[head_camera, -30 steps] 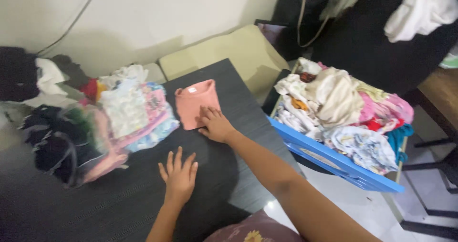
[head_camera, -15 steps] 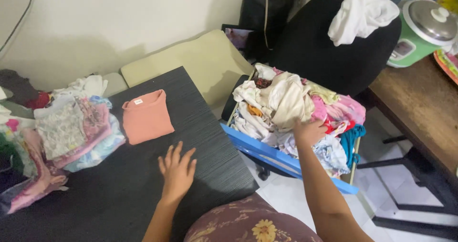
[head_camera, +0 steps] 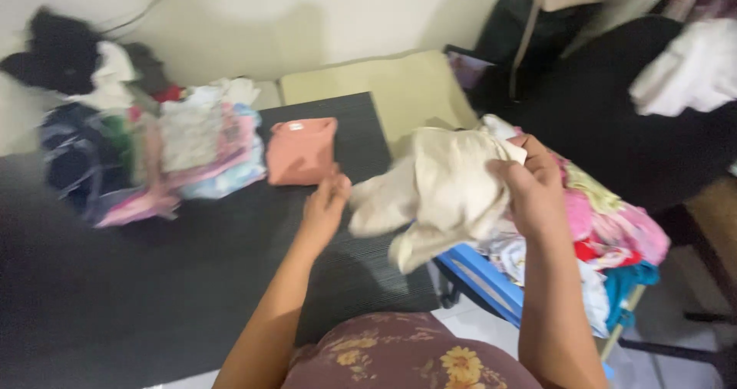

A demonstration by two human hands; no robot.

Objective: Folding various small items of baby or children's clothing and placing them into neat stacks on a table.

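Both hands grip one cream-coloured crumpled cloth garment [head_camera: 441, 193]. The right hand [head_camera: 533, 189] is closed on its upper right part, above the blue plastic laundry basket [head_camera: 480, 278]. The left hand [head_camera: 326, 201] pinches its left end over the right edge of the dark ribbed tabletop [head_camera: 192, 297]. The garment hangs in the air between the two hands, bunched, with a loose lower flap dangling just beside the basket rim. The frame is motion-blurred, so finger placement is not fully clear.

Risk points, judged from this position:

- The left-hand hold looks shallow. A slip there probably lets the garment swing down toward the floor gap between tabletop and basket.
- The dangling flap may catch on the basket rim or drag other heaped clothes [head_camera: 614, 220] out of the basket.
- A folded salmon-pink garment [head_camera: 301, 151] lies near the far right corner of the tabletop, just beside the stack of folded pastel clothes [head_camera: 207, 143]. Spreading the cream garment carelessly could push or unfold it.
- Bunched fabric may hide a twisted sleeve, giving an uneven lay.
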